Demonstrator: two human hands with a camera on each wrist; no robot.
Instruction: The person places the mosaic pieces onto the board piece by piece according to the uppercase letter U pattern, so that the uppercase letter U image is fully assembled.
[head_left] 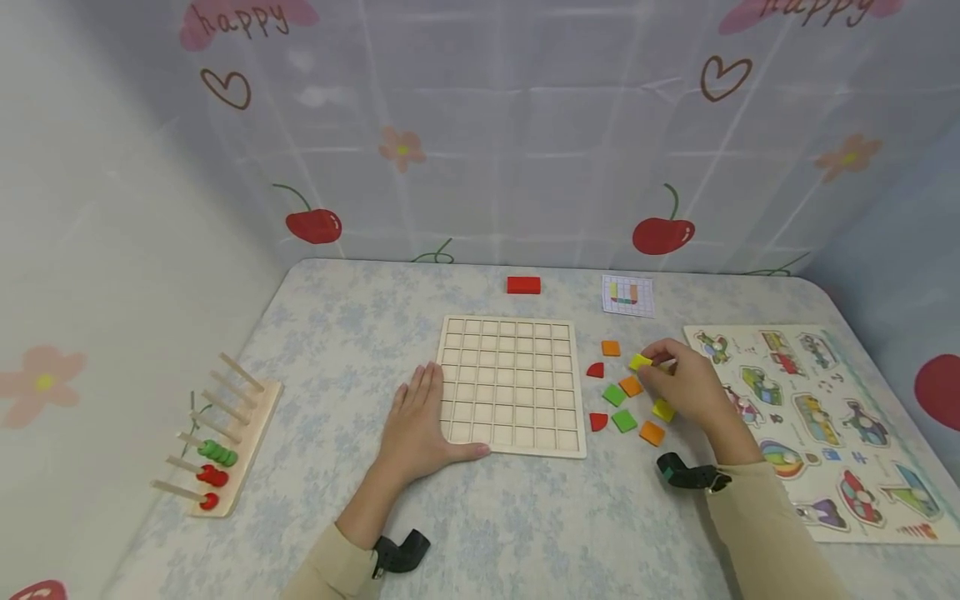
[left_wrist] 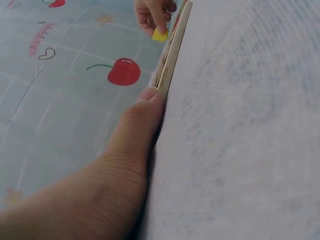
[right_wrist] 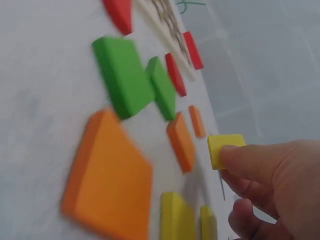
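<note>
A yellow block (head_left: 639,362) is pinched by the right hand (head_left: 690,385), right of the gridded board (head_left: 508,385), touched by the spread left hand (head_left: 417,429). Floral cloth (head_left: 345,333) is laid beneath; beads (head_left: 217,452) are held on a pegged rack (head_left: 253,433); cherry-printed fabric (head_left: 495,125) is hung behind.

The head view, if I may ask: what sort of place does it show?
Probably a children's play or learning area, judging by the wooden grid board, the picture puzzle and the peg stand.

3 orange sqs (head_left: 652,432), 2 green sqs (head_left: 624,421), min. 3 yellow sqs (head_left: 663,409). 2 red qtr-circles (head_left: 598,422), 1 board (head_left: 507,384), 1 card (head_left: 627,307).
</note>
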